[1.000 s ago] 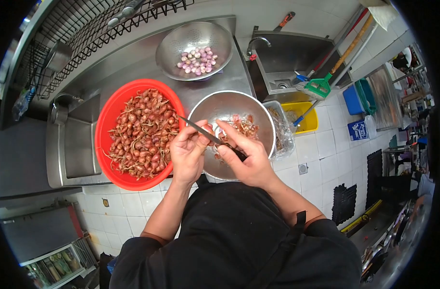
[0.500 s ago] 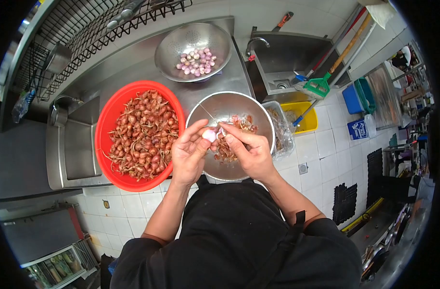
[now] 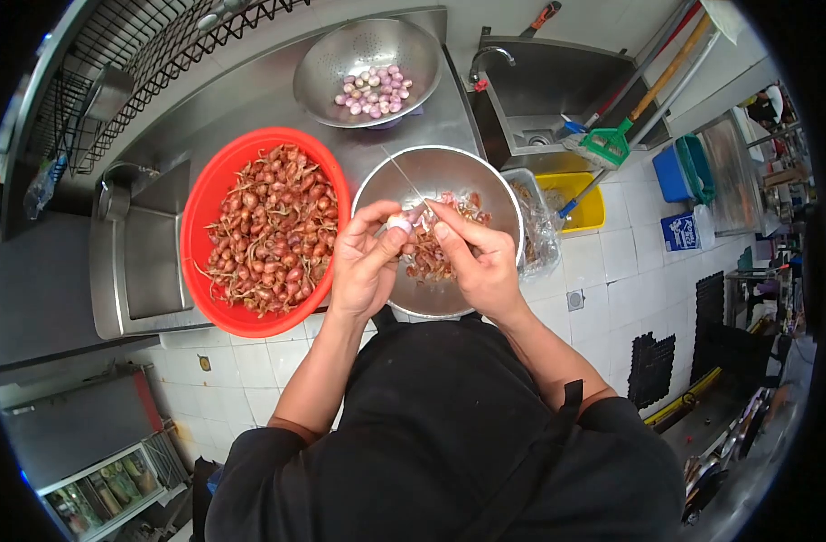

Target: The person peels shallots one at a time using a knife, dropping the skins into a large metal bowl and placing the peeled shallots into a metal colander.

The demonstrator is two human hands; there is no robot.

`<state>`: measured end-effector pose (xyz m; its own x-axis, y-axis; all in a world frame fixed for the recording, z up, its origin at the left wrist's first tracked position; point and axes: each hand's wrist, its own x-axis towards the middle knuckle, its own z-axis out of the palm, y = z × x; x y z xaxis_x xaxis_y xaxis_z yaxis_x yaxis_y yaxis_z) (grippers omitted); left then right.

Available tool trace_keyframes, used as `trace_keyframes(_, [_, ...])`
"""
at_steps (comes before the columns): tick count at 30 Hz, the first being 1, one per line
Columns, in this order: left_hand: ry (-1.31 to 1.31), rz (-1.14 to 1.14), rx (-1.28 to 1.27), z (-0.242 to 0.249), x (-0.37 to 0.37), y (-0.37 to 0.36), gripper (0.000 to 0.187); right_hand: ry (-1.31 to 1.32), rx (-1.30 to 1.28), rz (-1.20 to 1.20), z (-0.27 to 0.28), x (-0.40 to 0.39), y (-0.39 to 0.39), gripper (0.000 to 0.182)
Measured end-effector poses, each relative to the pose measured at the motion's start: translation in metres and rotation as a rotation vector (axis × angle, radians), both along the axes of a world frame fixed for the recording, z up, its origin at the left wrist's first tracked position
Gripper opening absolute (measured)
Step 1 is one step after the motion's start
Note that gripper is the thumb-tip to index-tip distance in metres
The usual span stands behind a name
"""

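My left hand (image 3: 369, 262) pinches a partly peeled shallot (image 3: 398, 222) between thumb and fingers, its pale pink flesh showing. Close beside it, my right hand (image 3: 481, 262) is closed with thumb and forefinger at the shallot's skin. A thin knife blade (image 3: 402, 172), seen nearly edge-on, points up and left from the right fingers; its handle is hidden in the hand. Both hands are above a steel bowl (image 3: 512, 203) holding loose shallot skins (image 3: 431, 262). To the left, a red basin (image 3: 192, 239) is full of unpeeled shallots (image 3: 273, 226).
A steel colander (image 3: 318, 77) with several peeled shallots (image 3: 377, 90) stands at the back of the counter. Sinks flank the counter: one at left (image 3: 155, 271), another at back right (image 3: 557, 86). A clear plastic container (image 3: 544, 244) and yellow bin (image 3: 589, 203) are right of the bowl.
The view has shifted slightly, so the bowl, basin and colander appear higher. My right fingers have moved slightly against the shallot, which is more covered by the left fingers now.
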<state>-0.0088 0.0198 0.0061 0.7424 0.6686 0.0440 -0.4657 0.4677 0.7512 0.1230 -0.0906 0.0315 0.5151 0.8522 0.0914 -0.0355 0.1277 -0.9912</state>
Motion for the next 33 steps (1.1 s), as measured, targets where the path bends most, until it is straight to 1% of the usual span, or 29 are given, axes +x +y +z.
trace_keyframes(1, [-0.004, 0.016, -0.042, 0.008, 0.001, -0.003, 0.040, -0.020, 0.016, -0.027, -0.003, 0.001, 0.001, 0.031])
trace_keyframes(4, [-0.003, -0.008, -0.061, 0.013, 0.000, -0.004, 0.041, -0.065, 0.042, -0.070, -0.005, 0.009, 0.002, 0.030])
trace_keyframes(5, [0.002, -0.005, -0.056, 0.012, 0.000, -0.005, 0.041, -0.028, 0.021, -0.064, -0.009, 0.013, 0.001, 0.030])
trace_keyframes(7, [-0.076, -0.031, -0.064, 0.010, 0.001, -0.005, 0.039, 0.014, 0.007, -0.053, -0.014, 0.023, -0.002, 0.030])
trace_keyframes(10, [-0.024, -0.019, -0.078, 0.015, 0.002, -0.006, 0.035, 0.001, -0.010, 0.011, -0.022, 0.034, -0.003, 0.031])
trace_keyframes(11, [-0.017, -0.012, -0.071, 0.016, 0.004, -0.009, 0.035, -0.055, -0.027, 0.029, -0.029, 0.036, -0.002, 0.033])
trace_keyframes(12, [0.007, 0.042, -0.032, 0.014, 0.007, -0.012, 0.033, -0.110, -0.045, 0.046, -0.034, 0.037, -0.002, 0.036])
trace_keyframes(13, [0.032, 0.097, 0.008, 0.013, 0.009, -0.014, 0.031, -0.026, -0.117, 0.111, -0.037, 0.040, -0.006, 0.040])
trace_keyframes(14, [0.043, 0.107, 0.015, 0.011, 0.011, -0.017, 0.031, -0.015, -0.110, 0.122, -0.038, 0.042, -0.011, 0.040])
trace_keyframes(16, [0.133, 0.150, 0.101, 0.007, 0.012, -0.023, 0.031, 0.221, -0.002, 0.266, -0.020, 0.044, -0.019, 0.043])
trace_keyframes(17, [0.149, 0.160, 0.104, 0.007, 0.015, -0.027, 0.031, 0.236, 0.002, 0.277, -0.018, 0.045, -0.021, 0.043])
trace_keyframes(19, [0.204, 0.222, 0.182, 0.008, 0.023, -0.036, 0.034, 0.275, 0.065, 0.389, -0.016, 0.049, -0.025, 0.041])
trace_keyframes(20, [0.214, 0.229, 0.187, 0.009, 0.027, -0.041, 0.034, 0.285, 0.070, 0.397, -0.016, 0.050, -0.025, 0.041])
trace_keyframes(22, [0.279, 0.323, 0.264, 0.013, 0.036, -0.047, 0.037, 0.151, 0.181, 0.377, -0.015, 0.053, -0.025, 0.038])
trace_keyframes(23, [0.283, 0.333, 0.269, 0.015, 0.039, -0.050, 0.037, 0.081, 0.205, 0.410, -0.019, 0.060, -0.026, 0.035])
trace_keyframes(25, [0.301, 0.416, 0.259, 0.020, 0.045, -0.055, 0.037, 0.096, 0.209, 0.412, -0.013, 0.064, -0.028, 0.034])
trace_keyframes(27, [0.282, 0.394, 0.229, 0.019, 0.042, -0.056, 0.038, 0.112, 0.201, 0.410, -0.010, 0.067, -0.032, 0.033])
trace_keyframes(29, [0.255, 0.372, 0.200, 0.019, 0.041, -0.058, 0.039, 0.270, -0.147, 0.429, -0.010, 0.074, -0.033, 0.033])
trace_keyframes(30, [0.243, 0.374, 0.167, 0.021, 0.041, -0.058, 0.040, 0.267, -0.149, 0.437, -0.010, 0.076, -0.031, 0.033])
trace_keyframes(32, [0.229, 0.380, 0.133, 0.021, 0.039, -0.058, 0.041, 0.181, 0.050, 0.323, -0.013, 0.078, -0.028, 0.032])
trace_keyframes(33, [0.226, 0.387, 0.134, 0.019, 0.037, -0.057, 0.041, 0.157, 0.048, 0.332, -0.012, 0.079, -0.029, 0.034])
